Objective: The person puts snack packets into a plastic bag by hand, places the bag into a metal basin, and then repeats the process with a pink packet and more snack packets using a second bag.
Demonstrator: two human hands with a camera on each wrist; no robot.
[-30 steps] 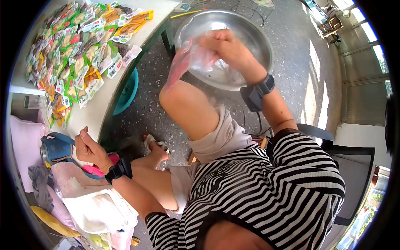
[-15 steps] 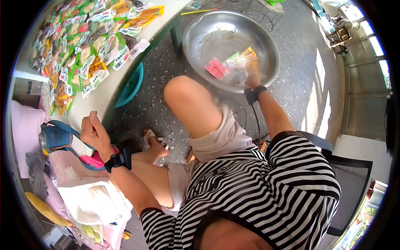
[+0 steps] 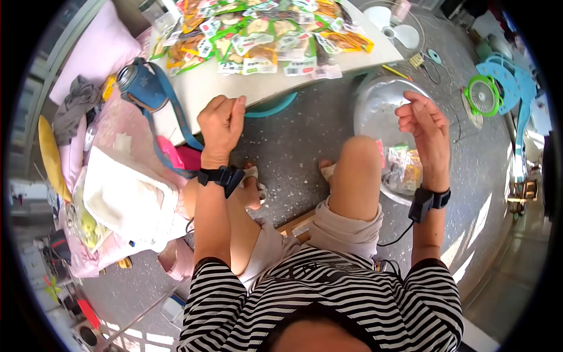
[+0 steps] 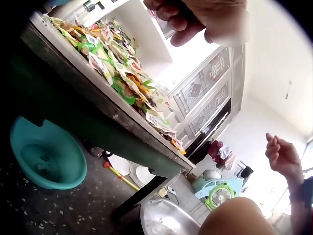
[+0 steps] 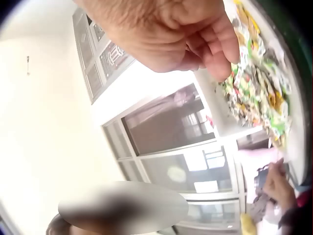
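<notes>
My left hand [image 3: 220, 126] is raised beside the table's front edge, fingers loosely curled, thumb up, and nothing shows in it. My right hand [image 3: 427, 126] hovers over the right side of a large metal basin [image 3: 366, 111], empty, with its fingers bent and parted. Several small food packets [image 3: 403, 167] lie in the basin, some orange and green; a pink one [image 3: 380, 151] peeks out beside my knee. A spread of sealed snack packs [image 3: 258, 41] with green, orange and white wrappers covers much of the white table [image 3: 199, 88].
A blue bottle [image 3: 142, 88] with a strap stands at the table's left end. Under the table is a teal tub [image 4: 54, 156]. Beyond the basin stand a green fan [image 3: 483, 95] and a light-blue chair [image 3: 516, 82]. A white cloth-lined basket [image 3: 126, 188] sits at the left.
My right hand carried a pink packet to the basin, lowered into it, and has risen empty. Packets now lie there. The head view has swung round; my left hand keeps its curled pose.
</notes>
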